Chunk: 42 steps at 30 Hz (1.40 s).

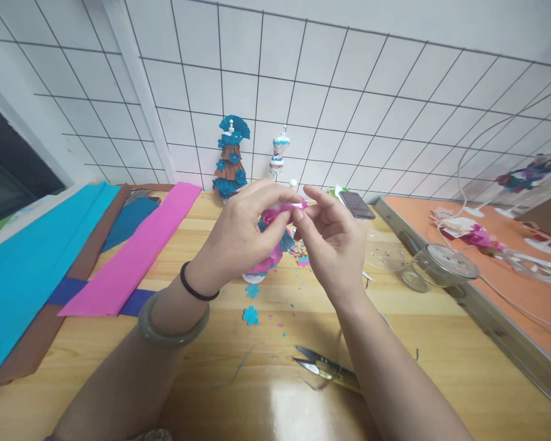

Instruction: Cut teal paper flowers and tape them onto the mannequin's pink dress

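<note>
A small dress form in pink and blue crepe paper (265, 264) stands before me, mostly hidden behind my hands. My left hand (250, 223) is closed, its thumb and fingers pinching pink crepe paper (275, 214) near the top of the form. From the other side, my right hand (333, 242) touches the same pink paper with its thumb tip and bent fingers; its index finger is raised. Two blue paper flowers (250, 316) lie on the table below the form. Thread snips (326, 367) rest with blades spread, left of my right forearm.
Folded crepe paper strips, one pink (138, 251) and one blue (46, 263), lie at the left. A finished paper-dressed form (231, 162) and a barer one (281, 150) stand by the tiled wall. A phone (357, 205), a clear jar (445, 263) and an orange tray (417, 214) are at the right.
</note>
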{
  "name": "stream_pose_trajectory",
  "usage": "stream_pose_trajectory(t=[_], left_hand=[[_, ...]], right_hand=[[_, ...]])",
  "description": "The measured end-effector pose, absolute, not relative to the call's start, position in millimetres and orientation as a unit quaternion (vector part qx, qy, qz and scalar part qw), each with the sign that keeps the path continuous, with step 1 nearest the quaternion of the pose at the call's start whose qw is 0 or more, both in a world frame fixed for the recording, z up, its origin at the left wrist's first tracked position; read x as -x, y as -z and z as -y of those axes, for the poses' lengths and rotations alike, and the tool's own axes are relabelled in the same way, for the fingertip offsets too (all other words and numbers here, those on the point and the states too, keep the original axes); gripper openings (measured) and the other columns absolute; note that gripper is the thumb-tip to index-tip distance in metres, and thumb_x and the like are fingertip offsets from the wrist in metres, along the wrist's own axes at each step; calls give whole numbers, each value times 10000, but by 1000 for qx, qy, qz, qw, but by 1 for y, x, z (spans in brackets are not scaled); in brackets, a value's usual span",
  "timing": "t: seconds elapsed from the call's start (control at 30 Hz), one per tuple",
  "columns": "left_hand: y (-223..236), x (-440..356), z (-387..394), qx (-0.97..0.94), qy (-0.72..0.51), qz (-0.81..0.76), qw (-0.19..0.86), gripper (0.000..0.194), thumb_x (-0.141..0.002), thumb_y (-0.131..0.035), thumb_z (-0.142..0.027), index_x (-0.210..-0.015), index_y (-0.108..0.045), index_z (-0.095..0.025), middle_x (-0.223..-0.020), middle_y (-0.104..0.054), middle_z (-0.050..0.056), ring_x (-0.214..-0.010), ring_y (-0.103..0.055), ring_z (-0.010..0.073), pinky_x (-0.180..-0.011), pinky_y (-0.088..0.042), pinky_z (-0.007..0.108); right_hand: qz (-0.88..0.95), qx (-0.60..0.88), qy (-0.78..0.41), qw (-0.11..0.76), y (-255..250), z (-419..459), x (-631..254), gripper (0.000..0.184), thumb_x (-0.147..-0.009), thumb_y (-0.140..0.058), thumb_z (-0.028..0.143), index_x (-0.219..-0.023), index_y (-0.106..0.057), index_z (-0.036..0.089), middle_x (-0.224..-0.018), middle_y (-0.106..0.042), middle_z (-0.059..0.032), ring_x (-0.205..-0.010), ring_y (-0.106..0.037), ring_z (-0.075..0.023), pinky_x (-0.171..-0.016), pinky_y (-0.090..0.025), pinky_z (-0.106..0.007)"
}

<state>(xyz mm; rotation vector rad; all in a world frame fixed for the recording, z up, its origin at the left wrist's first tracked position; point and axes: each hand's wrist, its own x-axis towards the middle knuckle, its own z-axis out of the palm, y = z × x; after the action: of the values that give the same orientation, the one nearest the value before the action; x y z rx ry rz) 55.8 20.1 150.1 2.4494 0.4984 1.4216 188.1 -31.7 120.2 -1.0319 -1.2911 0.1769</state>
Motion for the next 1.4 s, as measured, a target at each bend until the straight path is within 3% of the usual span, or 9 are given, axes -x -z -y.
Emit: stream_pose_trajectory(t=[0.53,0.83,1.1,1.4], left_hand=[[-151,-56,-20,-846,-488,-173,127,204,-802,-497,-101,-947,-593,-210,-959,-644,19,-928,-596,155,-843,-483,296],[-146,-55,-27,-832,-505,-189,127,186,-813,-514,-122,-950,-592,-220,-926,-635,5,-873,-592,142,-802,-479,280],[-147,-56,-26,-833,-510,-167,137,186,-809,-523,-103,-953,-596,-195,-947,-634,13,-904,-593,137,-826,-476,267],[-148,-56,-25,-843,-498,-152,134,196,-804,-520,-103,-963,-604,-180,-965,-641,32,-926,-600,152,-839,-484,282]], right_hand=[[578,470,-74,663,-119,32,-189,294,-844,-614,274,-1132,-582,223,-769,-610,-14,-693,-587,-152,-635,-533,-326],[588,420,-178,668,-121,30,-194,287,-864,-585,271,-1148,-577,229,-776,-602,-2,-618,-590,-126,-620,-556,-328],[540,430,-191,698,-123,29,-189,322,-780,-683,280,-1084,-616,201,-729,-579,11,-612,-564,-119,-598,-519,-300],[532,446,-184,696,-124,31,-189,303,-794,-672,283,-1087,-613,229,-722,-557,14,-625,-544,-123,-601,-489,-299]])
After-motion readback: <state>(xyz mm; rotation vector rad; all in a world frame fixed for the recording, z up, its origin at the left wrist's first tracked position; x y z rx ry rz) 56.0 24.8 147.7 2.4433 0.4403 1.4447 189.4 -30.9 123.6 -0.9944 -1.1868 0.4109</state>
